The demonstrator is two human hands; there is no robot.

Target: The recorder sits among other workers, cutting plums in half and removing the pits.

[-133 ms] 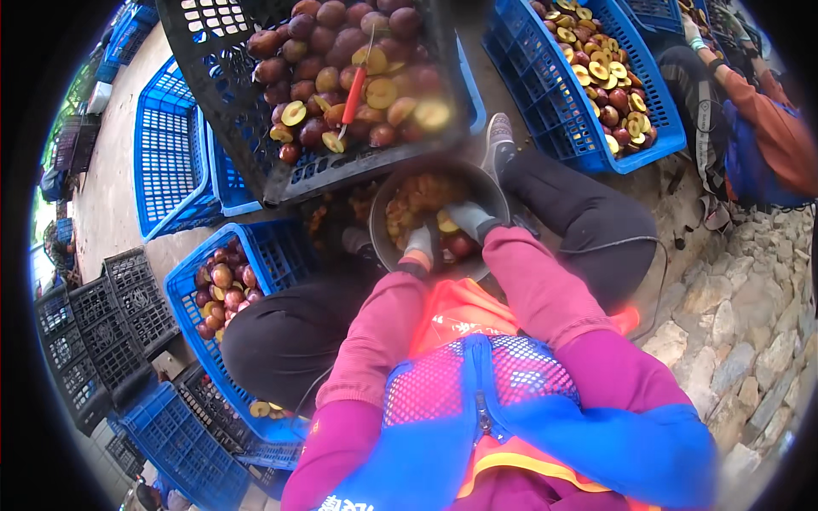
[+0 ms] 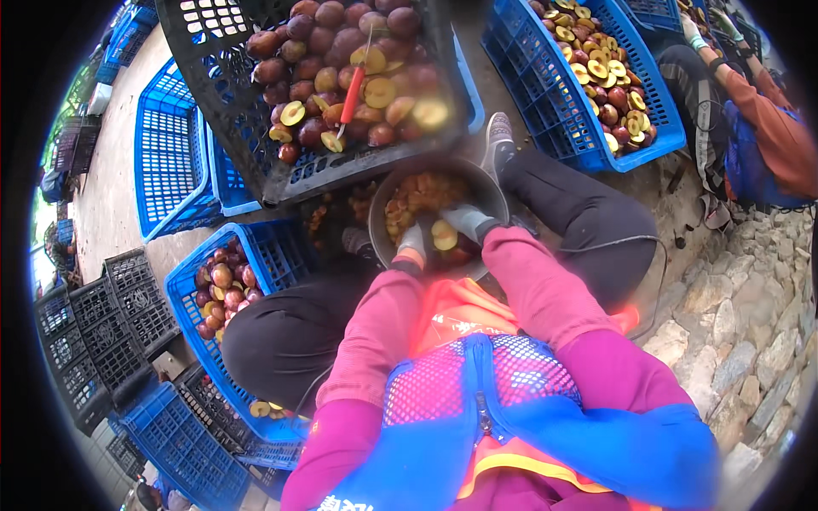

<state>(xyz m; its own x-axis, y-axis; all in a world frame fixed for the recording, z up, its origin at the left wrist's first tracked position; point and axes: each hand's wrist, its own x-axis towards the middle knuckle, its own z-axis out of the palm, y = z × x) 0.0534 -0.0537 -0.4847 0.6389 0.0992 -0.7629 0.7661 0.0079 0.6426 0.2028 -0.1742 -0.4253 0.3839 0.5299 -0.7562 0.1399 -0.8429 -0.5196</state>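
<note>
Both my hands wear grey gloves and are over a round metal basin between my legs. A cut plum, its yellow flesh facing up, sits between them. My left hand closes on its left side, and my right hand has its fingers closed against its right side. The fingertips are small and partly hidden. Orange-brown fruit pieces fill the basin's far part, with dark red plums at its near side. Beyond the basin, a red-handled knife lies on whole and halved plums in a black crate.
A blue crate of halved plums stands at the far right, beside another person's arm. Left of my knee is a blue crate with plums. Further blue crates and black crates lie left. Stones cover the right side.
The cut plum has shifted slightly nearer to me and now shows more yellow flesh. My hands have turned a little around it; the crates and the knife stay put.
</note>
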